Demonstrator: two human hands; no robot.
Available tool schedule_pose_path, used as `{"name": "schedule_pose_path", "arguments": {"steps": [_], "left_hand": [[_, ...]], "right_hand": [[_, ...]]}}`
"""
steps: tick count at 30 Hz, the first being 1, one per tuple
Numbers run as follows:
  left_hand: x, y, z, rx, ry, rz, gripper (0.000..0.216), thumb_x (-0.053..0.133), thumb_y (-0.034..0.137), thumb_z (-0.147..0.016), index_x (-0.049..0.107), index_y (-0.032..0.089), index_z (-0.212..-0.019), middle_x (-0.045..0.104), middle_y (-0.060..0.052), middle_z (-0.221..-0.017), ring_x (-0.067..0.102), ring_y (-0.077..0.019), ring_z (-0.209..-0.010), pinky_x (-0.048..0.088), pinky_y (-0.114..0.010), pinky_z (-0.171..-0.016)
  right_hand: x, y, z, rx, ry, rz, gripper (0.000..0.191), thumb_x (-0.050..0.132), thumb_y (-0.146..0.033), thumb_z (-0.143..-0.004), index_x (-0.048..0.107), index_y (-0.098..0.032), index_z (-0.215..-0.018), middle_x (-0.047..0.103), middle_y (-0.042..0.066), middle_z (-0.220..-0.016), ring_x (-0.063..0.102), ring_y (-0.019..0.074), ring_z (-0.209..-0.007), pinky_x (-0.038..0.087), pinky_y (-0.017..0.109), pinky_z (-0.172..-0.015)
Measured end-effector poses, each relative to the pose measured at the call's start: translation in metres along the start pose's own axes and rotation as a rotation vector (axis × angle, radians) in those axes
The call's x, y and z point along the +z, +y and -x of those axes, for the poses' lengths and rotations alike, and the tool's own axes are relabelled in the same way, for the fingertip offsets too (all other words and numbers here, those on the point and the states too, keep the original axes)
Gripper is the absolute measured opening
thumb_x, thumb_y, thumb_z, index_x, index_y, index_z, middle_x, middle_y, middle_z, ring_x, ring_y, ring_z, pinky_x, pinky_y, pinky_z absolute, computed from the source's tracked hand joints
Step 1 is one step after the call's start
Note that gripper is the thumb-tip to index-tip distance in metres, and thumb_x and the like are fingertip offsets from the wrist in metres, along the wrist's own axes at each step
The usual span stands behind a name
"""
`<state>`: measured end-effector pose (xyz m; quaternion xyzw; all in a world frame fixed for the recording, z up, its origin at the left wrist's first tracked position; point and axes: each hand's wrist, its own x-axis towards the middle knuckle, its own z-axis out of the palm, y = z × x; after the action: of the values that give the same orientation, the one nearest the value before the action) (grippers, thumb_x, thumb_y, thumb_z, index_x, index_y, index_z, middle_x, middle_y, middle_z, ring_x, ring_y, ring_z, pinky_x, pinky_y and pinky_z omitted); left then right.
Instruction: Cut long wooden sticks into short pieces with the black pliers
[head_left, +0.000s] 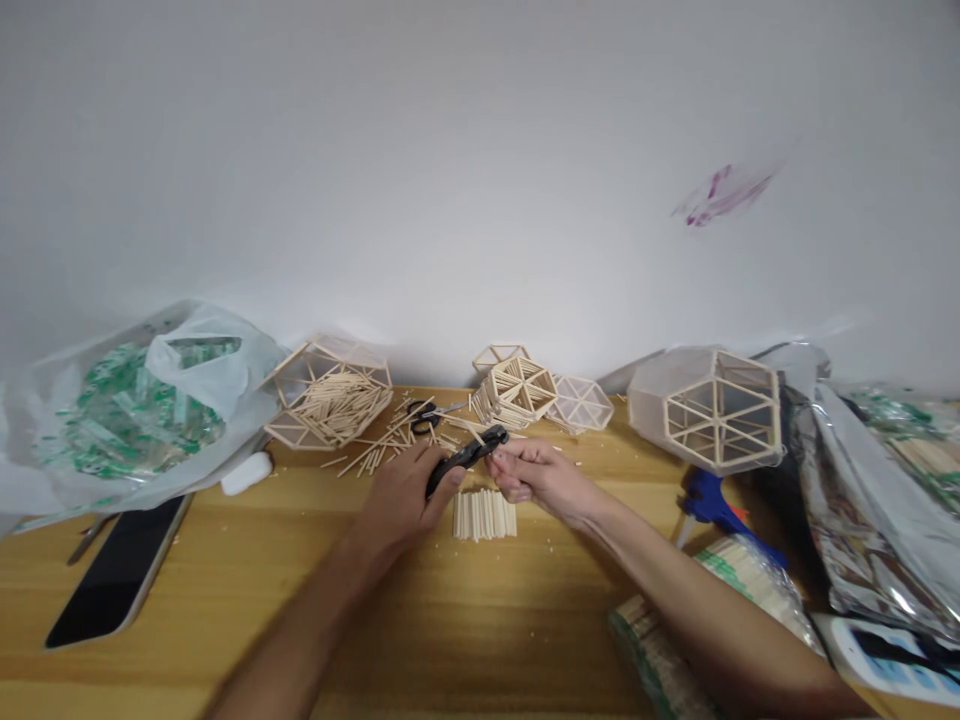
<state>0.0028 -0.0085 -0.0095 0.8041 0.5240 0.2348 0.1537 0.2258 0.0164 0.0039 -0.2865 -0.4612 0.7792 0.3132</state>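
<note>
My left hand (409, 495) is closed round black cutting pliers (469, 455), whose jaws point right toward my right hand. My right hand (532, 475) is curled in a pinch on a thin wooden stick (475, 434) that reaches into the pliers' jaws. Just below both hands a neat row of short cut sticks (484, 515) lies on the wooden table (465, 620). Behind the hands loose sticks (382, 445) and black scissors (424, 415) are scattered.
Stick-built lattice shapes stand along the wall: one filled with sticks (330, 400), a stacked set (517, 390), a large one (712, 410). A plastic bag (127, 410) and a phone (120, 575) lie left. A blue glue gun (712, 505) and packets of sticks (750, 580) lie right.
</note>
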Motion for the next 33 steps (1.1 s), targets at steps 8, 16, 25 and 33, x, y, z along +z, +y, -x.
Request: {"name": "schedule_pose_path", "arguments": {"steps": [8,16,25,33], "left_hand": [[0.000,0.003,-0.004,-0.077,-0.038,-0.042,0.043,0.036,0.047,-0.101,0.062,0.021,-0.079,0.068,-0.006,-0.081,0.063,-0.0215,-0.079,0.043,-0.033,-0.072],[-0.003,0.004,-0.004,-0.098,-0.109,-0.125,0.046,0.038,0.054,-0.101,0.066,0.020,-0.088,0.069,-0.007,-0.087,0.063,-0.0225,-0.080,0.042,-0.033,-0.072],[0.005,0.011,-0.002,-0.062,-0.228,-0.189,0.053,0.037,0.059,-0.099,0.071,0.019,-0.092,0.072,-0.011,-0.090,0.067,-0.0256,-0.086,0.046,-0.036,-0.077],[0.006,0.013,-0.003,-0.068,-0.212,-0.243,0.052,0.042,0.060,-0.097,0.073,0.019,-0.086,0.074,-0.011,-0.086,0.068,-0.0266,-0.081,0.045,-0.035,-0.071]], "right_hand": [[-0.001,0.005,-0.002,-0.013,0.070,0.080,0.037,0.069,-0.051,-0.088,0.062,-0.015,-0.079,0.044,-0.006,-0.055,0.032,0.0073,-0.048,0.024,0.023,-0.049],[-0.012,-0.005,0.001,-0.163,0.234,0.466,0.024,0.065,-0.034,-0.082,0.071,-0.016,-0.097,0.066,0.001,-0.072,0.054,0.0129,-0.060,0.035,0.021,-0.049],[-0.011,-0.007,-0.004,0.086,0.267,0.236,0.030,0.077,-0.042,-0.076,0.072,-0.014,-0.084,0.075,0.006,-0.078,0.073,0.0189,-0.063,0.057,0.026,-0.052],[-0.011,-0.006,-0.002,0.110,0.279,0.211,0.032,0.083,-0.042,-0.073,0.070,-0.014,-0.081,0.072,0.003,-0.071,0.073,0.0169,-0.060,0.062,0.027,-0.058]]}}
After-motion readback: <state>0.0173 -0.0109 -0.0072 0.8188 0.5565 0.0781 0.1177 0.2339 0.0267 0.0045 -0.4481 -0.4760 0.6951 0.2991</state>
